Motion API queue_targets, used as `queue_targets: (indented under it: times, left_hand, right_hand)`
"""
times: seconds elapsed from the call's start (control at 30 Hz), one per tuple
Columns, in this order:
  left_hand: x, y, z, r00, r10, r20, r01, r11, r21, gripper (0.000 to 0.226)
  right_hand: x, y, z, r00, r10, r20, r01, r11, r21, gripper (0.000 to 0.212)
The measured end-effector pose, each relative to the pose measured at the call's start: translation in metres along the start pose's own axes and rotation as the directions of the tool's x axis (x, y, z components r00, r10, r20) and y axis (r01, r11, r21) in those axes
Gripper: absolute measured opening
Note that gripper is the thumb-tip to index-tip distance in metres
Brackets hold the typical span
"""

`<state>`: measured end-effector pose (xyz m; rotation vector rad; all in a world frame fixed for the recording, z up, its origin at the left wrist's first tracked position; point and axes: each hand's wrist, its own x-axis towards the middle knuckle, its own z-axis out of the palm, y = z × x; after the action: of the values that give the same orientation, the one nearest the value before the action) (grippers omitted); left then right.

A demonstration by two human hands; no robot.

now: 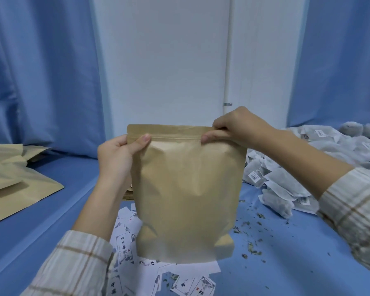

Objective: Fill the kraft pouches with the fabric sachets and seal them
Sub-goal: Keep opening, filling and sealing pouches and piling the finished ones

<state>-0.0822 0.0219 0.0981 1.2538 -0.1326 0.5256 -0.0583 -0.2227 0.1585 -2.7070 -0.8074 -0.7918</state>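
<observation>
A blue-covered surface carries flat kraft pouches at nine o'clock, fabric sachets at three, printed labels and dried leaf crumbs at six.

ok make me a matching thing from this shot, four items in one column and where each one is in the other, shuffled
Things:
1. kraft pouch
2. fabric sachets
3. printed cards
4. empty kraft pouches

Places:
A. piled on the blue surface to the right
B. held upright, pinched at its top strip by the left hand and the right hand
C. lying flat on the left side
D. scattered on the surface under the held pouch

Pairs: 1-B, 2-A, 3-D, 4-C
</observation>
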Motion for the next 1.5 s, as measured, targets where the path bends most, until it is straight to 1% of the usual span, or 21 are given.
queue_targets:
  times: [0.1,0.3,0.43,0.5,0.57,0.63,0.67,0.7,0.77,0.8,0.87,0.97,1.13,1.17,1.23,1.27,1.3,1.33,1.37,1.43,1.5]
  left_hand:
    - [0.000,0.000,0.000,1.000,-0.003,-0.014,0.003,1.000,0.005,0.007]
    - [-0.004,0.009,0.006,0.999,0.032,-0.025,-0.031,0.998,0.053,0.011]
    - [-0.018,0.020,0.023,0.988,0.148,-0.032,-0.146,0.987,0.062,0.021]
    - [-0.032,0.025,0.036,0.966,0.259,0.016,-0.259,0.958,0.123,0.029]
    - [-0.052,0.028,0.056,0.930,0.359,0.078,-0.367,0.898,0.241,0.037]
    - [-0.077,0.025,0.078,0.900,0.403,0.168,-0.436,0.852,0.291,0.039]
    - [-0.090,0.021,0.087,0.858,0.452,0.243,-0.512,0.789,0.340,0.037]
    - [-0.101,0.017,0.093,0.769,0.541,0.341,-0.639,0.644,0.420,0.030]
    - [-0.118,0.004,0.101,0.540,0.658,0.525,-0.817,0.259,0.515,0.011]
    - [-0.124,-0.003,0.103,0.462,0.673,0.578,-0.843,0.131,0.522,0.012]
    - [-0.136,-0.018,0.106,0.389,0.673,0.629,-0.851,0.002,0.525,0.018]
    - [-0.151,-0.038,0.101,0.343,0.707,0.618,-0.858,-0.032,0.513,0.012]
    - [-0.169,-0.061,0.069,0.396,0.825,0.404,-0.863,0.184,0.470,0.015]
    - [-0.171,-0.066,0.059,0.466,0.819,0.334,-0.833,0.279,0.478,0.014]
    - [-0.171,-0.077,0.042,0.759,0.635,0.144,-0.606,0.608,0.513,0.016]
    - [-0.166,-0.080,0.037,0.917,0.400,0.017,-0.359,0.803,0.475,0.018]
    - [-0.157,-0.084,0.032,0.992,0.073,-0.104,-0.038,0.951,0.307,0.016]
    - [-0.146,-0.086,0.026,0.962,-0.246,-0.122,0.250,0.968,0.017,0.011]
    - [-0.135,-0.085,0.020,0.895,-0.446,-0.013,0.428,0.864,-0.265,0.013]
    - [-0.115,-0.085,0.003,0.850,-0.488,0.197,0.501,0.636,-0.588,0.028]
    - [-0.096,-0.078,-0.015,0.882,-0.420,0.214,0.451,0.620,-0.642,0.029]
  right_hand:
    - [-0.005,0.013,0.003,0.997,-0.012,-0.072,0.011,1.000,-0.004,0.058]
    - [-0.018,0.030,0.011,0.981,0.146,-0.131,-0.141,0.989,0.044,0.066]
    - [-0.037,0.025,0.024,0.828,0.481,-0.287,-0.439,0.876,0.199,0.070]
    - [-0.048,0.013,0.029,0.746,0.645,-0.167,-0.548,0.737,0.396,0.070]
    - [-0.056,-0.003,0.028,0.714,0.678,0.173,-0.563,0.411,0.717,0.067]
    - [-0.066,-0.017,0.021,0.706,0.515,0.486,-0.560,-0.012,0.828,0.078]
    - [-0.071,-0.022,0.018,0.716,0.423,0.555,-0.535,-0.177,0.826,0.082]
    - [-0.077,-0.025,0.016,0.734,0.356,0.579,-0.497,-0.299,0.814,0.079]
    - [-0.090,-0.029,0.015,0.742,0.312,0.594,-0.441,-0.441,0.782,0.044]
    - [-0.098,-0.032,0.015,0.725,0.322,0.608,-0.432,-0.475,0.767,0.030]
    - [-0.113,-0.034,0.022,0.698,0.370,0.614,-0.390,-0.523,0.758,0.030]
    - [-0.137,-0.034,0.039,0.729,0.412,0.546,-0.209,-0.626,0.751,0.034]
    - [-0.153,-0.042,0.061,0.788,0.506,0.351,0.091,-0.659,0.747,0.034]
    - [-0.153,-0.043,0.065,0.779,0.527,0.340,0.133,-0.669,0.731,0.036]
    - [-0.151,-0.047,0.074,0.760,0.541,0.359,0.182,-0.708,0.682,0.038]
    - [-0.148,-0.050,0.079,0.752,0.542,0.375,0.188,-0.722,0.666,0.035]
    - [-0.145,-0.054,0.084,0.750,0.536,0.388,0.187,-0.734,0.653,0.031]
    - [-0.140,-0.059,0.090,0.762,0.518,0.389,0.180,-0.746,0.641,0.030]
    - [-0.136,-0.064,0.097,0.778,0.494,0.388,0.162,-0.754,0.636,0.030]
    - [-0.126,-0.073,0.111,0.806,0.449,0.386,0.117,-0.760,0.640,0.031]
    - [-0.110,-0.082,0.125,0.808,0.437,0.394,0.078,-0.743,0.664,0.033]
